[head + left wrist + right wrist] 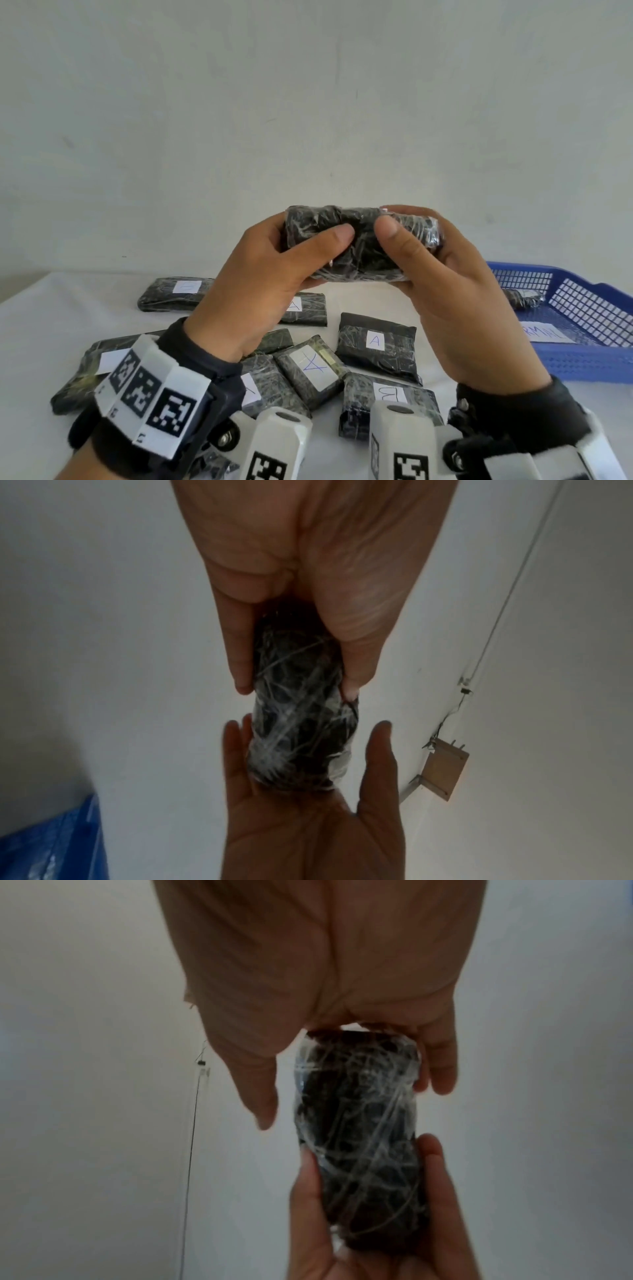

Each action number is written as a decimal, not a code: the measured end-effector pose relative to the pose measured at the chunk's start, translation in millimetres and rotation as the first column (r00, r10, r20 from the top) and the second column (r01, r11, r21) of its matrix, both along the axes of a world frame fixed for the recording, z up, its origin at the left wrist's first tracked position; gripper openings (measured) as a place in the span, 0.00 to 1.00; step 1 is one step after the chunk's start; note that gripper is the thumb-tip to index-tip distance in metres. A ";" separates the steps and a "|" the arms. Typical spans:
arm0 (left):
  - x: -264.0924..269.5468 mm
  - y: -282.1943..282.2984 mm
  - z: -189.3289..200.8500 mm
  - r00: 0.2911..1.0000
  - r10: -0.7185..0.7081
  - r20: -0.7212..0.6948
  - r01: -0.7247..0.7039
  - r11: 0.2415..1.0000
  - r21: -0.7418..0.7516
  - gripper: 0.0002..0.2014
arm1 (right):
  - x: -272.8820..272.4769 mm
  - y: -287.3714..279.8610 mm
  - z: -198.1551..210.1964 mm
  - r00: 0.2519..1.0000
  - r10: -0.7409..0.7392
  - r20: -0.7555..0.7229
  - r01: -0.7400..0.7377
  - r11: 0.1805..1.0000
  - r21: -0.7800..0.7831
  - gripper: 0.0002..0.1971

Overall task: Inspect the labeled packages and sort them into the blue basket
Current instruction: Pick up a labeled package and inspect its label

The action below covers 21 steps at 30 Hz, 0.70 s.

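Holding one film-wrapped black package [359,246] aloft above the worktop [41,342], left hand [260,284] and right hand [442,291] fingers curled round its ends; label unseen, slick film risks slipping, misfiling in the right-edge blue basket [582,308].

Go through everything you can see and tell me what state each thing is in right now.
Held package: lifted off the table, gripped at both ends, label not showing.
Left hand: grips the package's left end.
Right hand: grips its right end.
Loose packages: lying on the table, several labels facing up.
Blue basket: on the table at right, one package inside.
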<state>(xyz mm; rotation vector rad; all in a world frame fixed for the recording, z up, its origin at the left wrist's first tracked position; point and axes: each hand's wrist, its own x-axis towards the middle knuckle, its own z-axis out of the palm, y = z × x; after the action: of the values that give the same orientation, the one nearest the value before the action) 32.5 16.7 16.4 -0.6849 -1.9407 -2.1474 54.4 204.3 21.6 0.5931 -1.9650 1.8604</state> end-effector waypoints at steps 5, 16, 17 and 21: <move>2.1 1.9 -1.5 0.999 -0.035 0.010 0.035 0.999 -0.030 0.13 | 1.9 -2.6 1.5 0.997 -0.028 -0.072 0.024 0.999 -0.044 0.16; 1.4 7.9 -5.1 0.998 -0.036 0.052 0.030 0.993 0.117 0.29 | 1.6 -5.0 -0.8 0.997 0.064 -0.034 -0.069 0.986 -0.149 0.10; 1.5 7.9 -5.3 0.999 -0.022 0.026 0.019 0.991 0.133 0.26 | 1.3 -5.0 -1.8 0.995 0.092 -0.035 -0.096 0.982 -0.160 0.09; 3.3 8.2 -4.4 0.998 -0.015 -0.064 0.021 0.996 0.088 0.14 | 3.7 -7.8 0.8 0.993 0.099 -0.058 -0.108 0.978 -0.179 0.06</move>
<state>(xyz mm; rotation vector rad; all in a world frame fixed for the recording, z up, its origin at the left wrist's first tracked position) 35.8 24.9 12.0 -0.7475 -1.8025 -2.1804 58.1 196.4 22.4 0.6895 -1.7394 2.0406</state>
